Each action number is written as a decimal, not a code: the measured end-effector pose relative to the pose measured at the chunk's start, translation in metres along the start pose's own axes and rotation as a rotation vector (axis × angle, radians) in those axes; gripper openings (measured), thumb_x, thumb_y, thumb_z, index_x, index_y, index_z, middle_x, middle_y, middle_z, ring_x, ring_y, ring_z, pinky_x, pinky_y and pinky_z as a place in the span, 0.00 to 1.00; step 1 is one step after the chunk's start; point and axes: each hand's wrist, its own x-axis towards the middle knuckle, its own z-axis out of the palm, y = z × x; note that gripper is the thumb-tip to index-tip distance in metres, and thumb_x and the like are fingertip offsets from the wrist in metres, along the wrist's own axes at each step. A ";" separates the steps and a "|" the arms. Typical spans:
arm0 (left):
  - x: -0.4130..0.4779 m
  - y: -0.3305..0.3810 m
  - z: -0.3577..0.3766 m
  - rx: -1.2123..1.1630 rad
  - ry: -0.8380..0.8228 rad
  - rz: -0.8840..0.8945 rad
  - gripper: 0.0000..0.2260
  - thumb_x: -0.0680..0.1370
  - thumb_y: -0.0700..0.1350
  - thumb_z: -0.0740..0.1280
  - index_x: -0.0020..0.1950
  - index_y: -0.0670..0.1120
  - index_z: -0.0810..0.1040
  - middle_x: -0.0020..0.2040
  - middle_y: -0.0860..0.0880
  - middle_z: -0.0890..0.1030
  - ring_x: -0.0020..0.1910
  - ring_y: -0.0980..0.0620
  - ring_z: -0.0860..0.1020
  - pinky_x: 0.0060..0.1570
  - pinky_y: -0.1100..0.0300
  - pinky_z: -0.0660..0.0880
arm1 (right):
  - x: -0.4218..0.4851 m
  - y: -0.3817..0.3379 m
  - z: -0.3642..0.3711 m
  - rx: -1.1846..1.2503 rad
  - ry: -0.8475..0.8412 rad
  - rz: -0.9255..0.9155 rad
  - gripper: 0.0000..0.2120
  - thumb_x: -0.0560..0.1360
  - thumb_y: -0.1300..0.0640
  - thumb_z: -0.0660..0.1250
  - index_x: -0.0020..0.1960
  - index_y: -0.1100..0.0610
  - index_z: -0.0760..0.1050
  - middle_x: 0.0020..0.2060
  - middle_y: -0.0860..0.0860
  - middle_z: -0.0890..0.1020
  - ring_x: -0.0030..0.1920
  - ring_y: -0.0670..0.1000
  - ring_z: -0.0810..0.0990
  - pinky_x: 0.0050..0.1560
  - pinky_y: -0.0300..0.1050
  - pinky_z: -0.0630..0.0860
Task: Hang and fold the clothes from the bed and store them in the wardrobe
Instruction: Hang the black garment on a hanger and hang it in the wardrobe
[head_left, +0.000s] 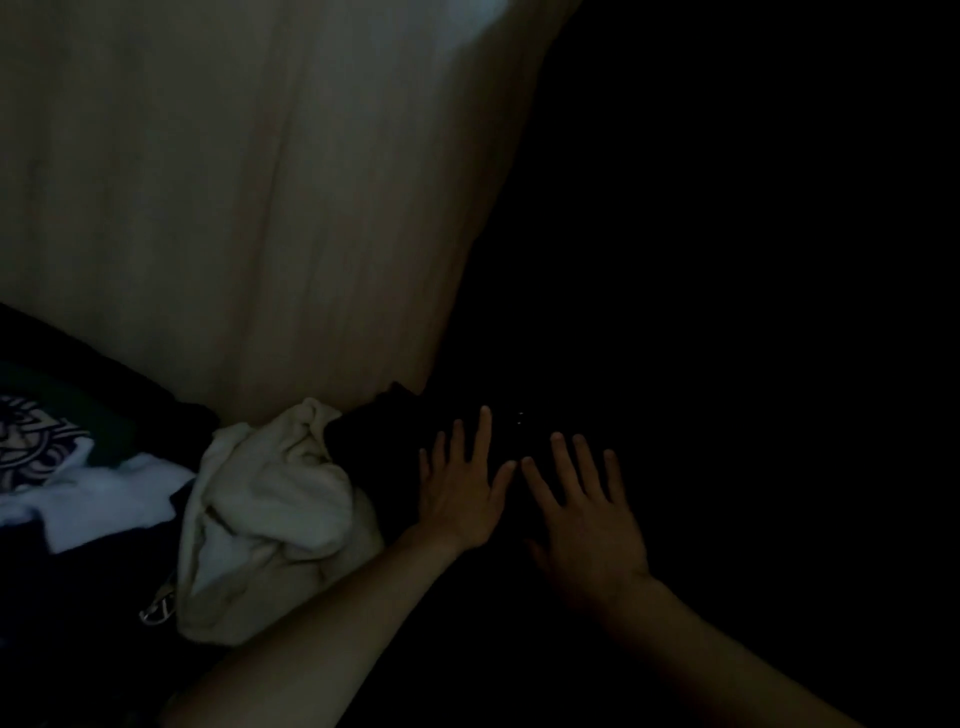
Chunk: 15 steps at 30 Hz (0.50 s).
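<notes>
The left hand (460, 499) and right hand (587, 517) lie flat on a black garment (376, 436) that sits just right of a crumpled white cloth (270, 509). Each grip is open, fingers straight and spread on the dark fabric. Left of the white cloth lies a heap of patterned clothes (36, 447).

Black garment (382, 447) lies low and barely readable in the dark, crumpled white garment (270, 519) touching at its nine o'clock, patterned cloth (31, 441) beyond, same direction
</notes>
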 end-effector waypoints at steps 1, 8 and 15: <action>-0.007 0.001 -0.003 0.017 0.005 -0.011 0.31 0.82 0.65 0.44 0.78 0.59 0.31 0.82 0.43 0.44 0.80 0.40 0.45 0.77 0.40 0.43 | -0.005 0.000 -0.002 -0.015 0.014 -0.025 0.43 0.75 0.35 0.63 0.81 0.49 0.47 0.78 0.63 0.42 0.78 0.65 0.41 0.73 0.66 0.33; -0.069 0.008 -0.023 0.139 0.030 -0.085 0.31 0.80 0.67 0.42 0.79 0.59 0.33 0.82 0.44 0.44 0.80 0.41 0.47 0.76 0.37 0.45 | -0.054 -0.003 -0.027 0.118 0.092 -0.112 0.39 0.80 0.37 0.55 0.80 0.51 0.38 0.78 0.61 0.37 0.78 0.62 0.34 0.74 0.63 0.32; -0.144 0.029 -0.046 0.278 0.089 -0.140 0.30 0.81 0.65 0.44 0.81 0.56 0.41 0.82 0.46 0.46 0.80 0.44 0.46 0.76 0.37 0.44 | -0.114 -0.004 -0.023 0.253 0.130 -0.186 0.40 0.78 0.38 0.60 0.81 0.52 0.46 0.79 0.62 0.43 0.79 0.63 0.40 0.74 0.65 0.36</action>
